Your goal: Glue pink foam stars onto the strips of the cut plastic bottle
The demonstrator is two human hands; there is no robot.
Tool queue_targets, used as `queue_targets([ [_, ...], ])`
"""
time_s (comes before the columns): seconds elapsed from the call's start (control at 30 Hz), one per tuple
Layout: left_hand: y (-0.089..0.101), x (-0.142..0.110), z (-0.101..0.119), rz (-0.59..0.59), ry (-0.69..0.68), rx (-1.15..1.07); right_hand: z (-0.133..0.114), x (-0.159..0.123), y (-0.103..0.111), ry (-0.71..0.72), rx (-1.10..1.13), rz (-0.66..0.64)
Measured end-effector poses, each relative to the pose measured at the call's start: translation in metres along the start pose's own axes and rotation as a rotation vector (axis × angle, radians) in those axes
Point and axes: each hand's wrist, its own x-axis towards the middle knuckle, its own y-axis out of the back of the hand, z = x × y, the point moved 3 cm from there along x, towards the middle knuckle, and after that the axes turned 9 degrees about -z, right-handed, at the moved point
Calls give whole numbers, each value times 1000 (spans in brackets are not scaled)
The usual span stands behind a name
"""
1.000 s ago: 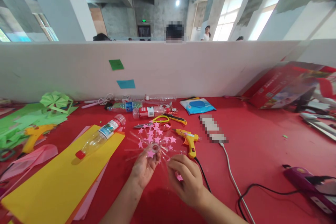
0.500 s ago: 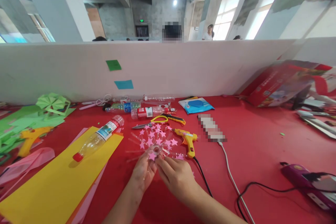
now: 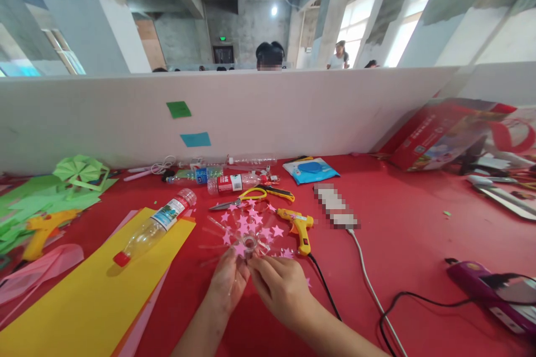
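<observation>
A clear plastic bottle top cut into splayed strips, each tipped with a pink paper star (image 3: 248, 228), lies on the red table (image 3: 402, 234) in front of me. My left hand (image 3: 228, 283) holds this star-strip piece at its near edge, fingers curled around the strips. My right hand (image 3: 278, 285) is beside it, thumb and forefinger pinched at the near strips just below the bottle neck ring. A yellow glue gun (image 3: 299, 226) lies just right of the piece, its black cord running past my right wrist.
A clear bottle with a red cap (image 3: 153, 226) rests on a yellow paper sheet (image 3: 87, 301) at left. Scissors (image 3: 245, 198), more bottles (image 3: 232, 181), green paper shapes (image 3: 79, 170), another glue gun (image 3: 39, 228), a power strip (image 3: 335, 205), a purple tool (image 3: 486, 287) and a red box (image 3: 439, 134) surround. A white partition (image 3: 293, 111) stands behind.
My right hand moved left from the table beside the piece to meet my left hand at the strips. The view shifted slightly.
</observation>
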Motion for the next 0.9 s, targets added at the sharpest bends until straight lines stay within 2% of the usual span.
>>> queue_targets([
  [0.1, -2, -2, 4, -8, 13, 9, -3, 1, -1, 23, -36, -35],
  [0.3, -3, -4, 10, 30, 9, -27, -7, -2, 13, 104, -59, -11],
  [0.37, -1, -3, 12, 7, -9, -63, -4, -4, 18, 77, 10, 42],
  [0.43, 1, -3, 13, 19, -32, -90, 3, -5, 21, -24, 90, 94],
  [0.53, 4, -2, 13, 59, -43, -98, 13, -4, 17, -148, 122, 53],
  [0.73, 2, -2, 10, 35, -36, -99, 16, -1, 10, -110, 94, -29],
  [0.9, 4, -2, 11, 66, -26, -141, 11, -5, 14, -69, 51, 71],
])
